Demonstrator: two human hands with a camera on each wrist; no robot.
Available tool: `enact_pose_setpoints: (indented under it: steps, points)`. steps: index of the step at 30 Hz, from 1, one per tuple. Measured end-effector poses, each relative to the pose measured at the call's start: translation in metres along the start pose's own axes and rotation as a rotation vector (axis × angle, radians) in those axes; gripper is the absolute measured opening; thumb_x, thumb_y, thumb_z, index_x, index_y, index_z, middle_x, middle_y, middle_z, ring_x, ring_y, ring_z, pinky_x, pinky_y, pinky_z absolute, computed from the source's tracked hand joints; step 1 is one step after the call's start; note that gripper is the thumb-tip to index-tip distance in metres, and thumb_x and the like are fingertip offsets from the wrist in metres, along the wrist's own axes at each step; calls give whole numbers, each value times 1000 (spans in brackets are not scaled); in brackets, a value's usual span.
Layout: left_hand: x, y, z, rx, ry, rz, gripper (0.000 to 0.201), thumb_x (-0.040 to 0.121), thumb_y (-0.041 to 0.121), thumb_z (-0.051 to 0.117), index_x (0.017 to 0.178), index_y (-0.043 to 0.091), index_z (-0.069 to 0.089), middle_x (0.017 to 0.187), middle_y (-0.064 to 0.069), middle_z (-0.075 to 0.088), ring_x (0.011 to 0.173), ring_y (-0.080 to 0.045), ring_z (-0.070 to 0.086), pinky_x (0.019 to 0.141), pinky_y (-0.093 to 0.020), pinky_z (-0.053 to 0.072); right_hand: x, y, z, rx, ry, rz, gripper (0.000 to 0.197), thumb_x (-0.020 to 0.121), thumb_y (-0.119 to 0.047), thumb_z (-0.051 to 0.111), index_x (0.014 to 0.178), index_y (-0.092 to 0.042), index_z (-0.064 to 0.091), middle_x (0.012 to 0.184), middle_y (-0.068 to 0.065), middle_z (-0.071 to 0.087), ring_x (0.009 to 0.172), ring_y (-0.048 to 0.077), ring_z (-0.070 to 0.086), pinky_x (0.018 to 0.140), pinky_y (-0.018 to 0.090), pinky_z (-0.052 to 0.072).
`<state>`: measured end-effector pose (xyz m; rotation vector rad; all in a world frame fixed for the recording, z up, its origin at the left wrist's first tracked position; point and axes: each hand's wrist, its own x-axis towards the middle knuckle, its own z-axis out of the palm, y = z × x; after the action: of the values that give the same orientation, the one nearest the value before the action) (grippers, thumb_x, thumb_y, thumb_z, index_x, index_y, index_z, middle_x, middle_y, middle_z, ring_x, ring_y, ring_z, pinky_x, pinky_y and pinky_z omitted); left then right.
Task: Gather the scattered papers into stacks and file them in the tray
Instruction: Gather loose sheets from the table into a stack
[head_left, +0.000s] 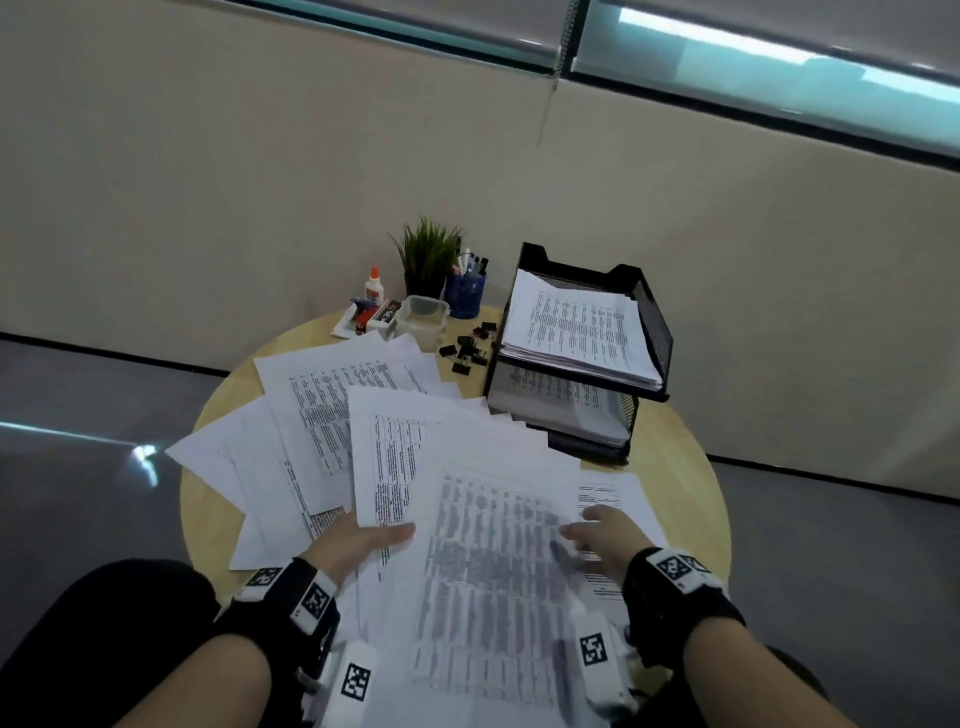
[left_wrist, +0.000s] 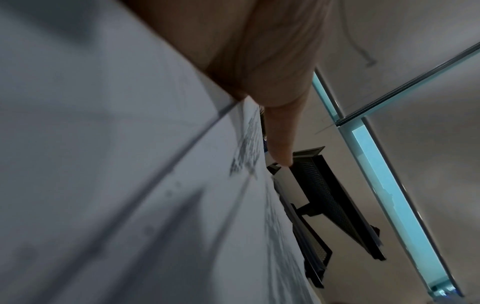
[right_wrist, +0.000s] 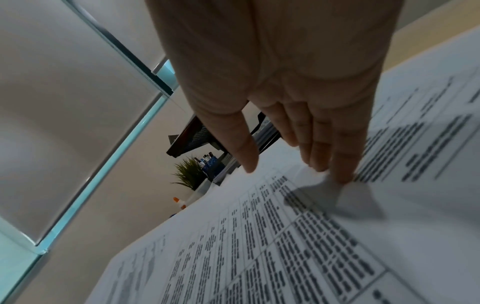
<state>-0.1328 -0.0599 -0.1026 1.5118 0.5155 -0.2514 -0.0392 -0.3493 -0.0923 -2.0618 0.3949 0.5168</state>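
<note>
Papers (head_left: 488, 545) under flat right hand (head_left: 602, 535), left hand (head_left: 358, 540) gripping.

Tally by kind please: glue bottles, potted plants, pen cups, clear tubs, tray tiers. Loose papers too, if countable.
glue bottle: 1
potted plant: 1
pen cup: 1
clear tub: 1
tray tiers: 2
loose papers: too overlapped to count
Total: 6

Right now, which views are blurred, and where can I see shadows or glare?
Head view: the nearest printed sheet is smeared and glare streaks the floor. Left wrist view: the papers are heavily blurred and dim. Right wrist view: mostly sharp, with the right hand casting a shadow on the page.
</note>
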Motion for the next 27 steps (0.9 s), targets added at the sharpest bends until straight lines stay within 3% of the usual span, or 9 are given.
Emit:
enact_pose_setpoints:
  steps: [2, 4, 9, 11, 15, 19, 22, 24, 27]
  points:
    - [2, -5, 3, 114, -14, -4, 67, 69, 23, 84, 126, 5, 54, 125, -7, 61, 112, -23, 58, 105, -40, 39, -6, 1, 6, 96, -49, -5, 60, 84, -8, 69, 136, -2, 41, 133, 20, 48, 112, 32, 54, 79, 36, 52]
    - [-5, -4, 8, 165, -1, 47, 46, 78, 10, 75, 119, 3, 58, 116, -7, 64, 104, -23, 60, 103, -38, 41, -9, 3, 6, 128, -100, -10, 59, 85, -7, 68, 137, -5, 40, 134, 18, 46, 114, 31, 53, 83, 34, 48]
    - [-19, 2, 12, 57, 9, 186, 28, 85, 1, 64, 111, 9, 58, 101, 0, 65, 103, -25, 60, 101, -38, 41, -11, 12, -8, 203, 49, -53, 87, 75, -15, 80, 145, -10, 28, 143, 19, 39, 124, 34, 47, 99, 45, 45]
    - [-20, 5, 4, 21, -16, 208, 30, 81, 7, 70, 110, 9, 61, 103, -2, 69, 108, -27, 62, 99, -38, 43, -16, 13, -15, 294, 19, -66, 88, 74, -19, 81, 144, -8, 30, 137, 17, 48, 117, 30, 53, 91, 40, 48]
    - [-22, 22, -6, -32, -103, 262, 83, 52, 40, 88, 123, 11, 56, 116, -4, 68, 112, -23, 61, 104, -47, 40, -48, -4, -30, 478, -253, -222, 48, 56, -26, 89, 98, -10, 72, 101, 17, 68, 81, 16, 63, 57, 22, 46]
    - [-20, 50, -2, 2, -85, 334, 93, 39, 42, 93, 117, 5, 58, 111, -12, 69, 103, -28, 66, 95, -46, 50, -68, -39, -44, 572, -342, -405, 70, 22, -21, 99, 84, 1, 74, 99, 27, 70, 80, 28, 71, 70, 30, 59]
    - [-32, 87, 10, -76, -95, 484, 75, 31, 32, 94, 98, 9, 68, 94, -9, 74, 92, -24, 71, 81, -35, 57, -87, -70, -54, 552, -259, -570, 53, 42, -16, 94, 87, 2, 72, 93, 22, 72, 78, 31, 71, 74, 36, 60]
    - [-37, 113, 21, -160, -27, 588, 58, 46, 19, 90, 98, 8, 68, 92, -6, 74, 89, -18, 71, 80, -31, 57, -95, -88, -61, 565, -141, -667, 41, 58, -9, 84, 89, 12, 64, 82, 19, 73, 76, 31, 71, 77, 39, 58]
    - [-35, 136, 31, -198, 94, 697, 32, 63, 7, 83, 92, 9, 69, 81, 5, 75, 81, -6, 71, 71, -19, 55, -97, -104, -65, 621, -27, -768, 46, 54, -11, 86, 90, 9, 67, 94, 22, 72, 91, 38, 69, 89, 43, 53]
